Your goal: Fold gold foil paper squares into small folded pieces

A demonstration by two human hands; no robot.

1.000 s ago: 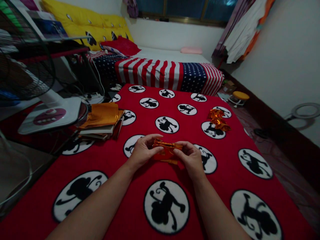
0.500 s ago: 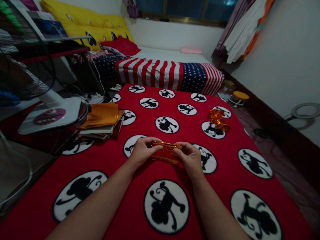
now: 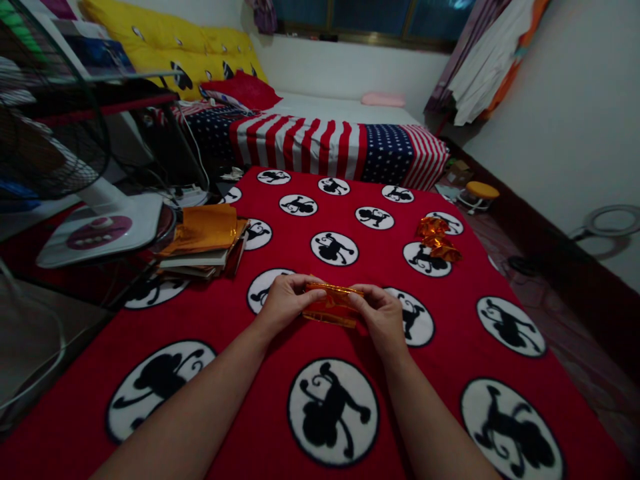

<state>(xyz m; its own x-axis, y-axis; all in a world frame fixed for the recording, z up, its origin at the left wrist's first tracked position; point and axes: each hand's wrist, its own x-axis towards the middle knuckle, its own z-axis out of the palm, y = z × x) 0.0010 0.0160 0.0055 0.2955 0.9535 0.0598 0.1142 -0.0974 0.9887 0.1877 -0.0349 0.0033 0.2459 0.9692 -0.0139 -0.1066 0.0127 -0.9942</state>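
Between my two hands is a sheet of shiny orange foil paper [image 3: 333, 312], folded along its far edge, with its lower part hanging toward me. My left hand [image 3: 287, 303] grips its left end, thumb on the near face and fingers behind. My right hand [image 3: 380, 310] pinches the right end the same way. The fingertips behind the foil are hidden. Farther off to the right, folded pieces of the same orange foil [image 3: 437, 239] rest on the red cloth [image 3: 345, 217] printed with black monkeys in white circles.
A stack of orange and white paper [image 3: 203, 240] lies at the cloth's left edge. Beside it stands a fan with a white base [image 3: 103, 227]. Beyond the cloth is a bed with a striped, starred cover [image 3: 310, 143]. A yellow stool [image 3: 480, 191] stands on the floor at right.
My right thumb has shifted slightly along the foil's upper edge. Both hands otherwise keep their place, and the surroundings are the same.
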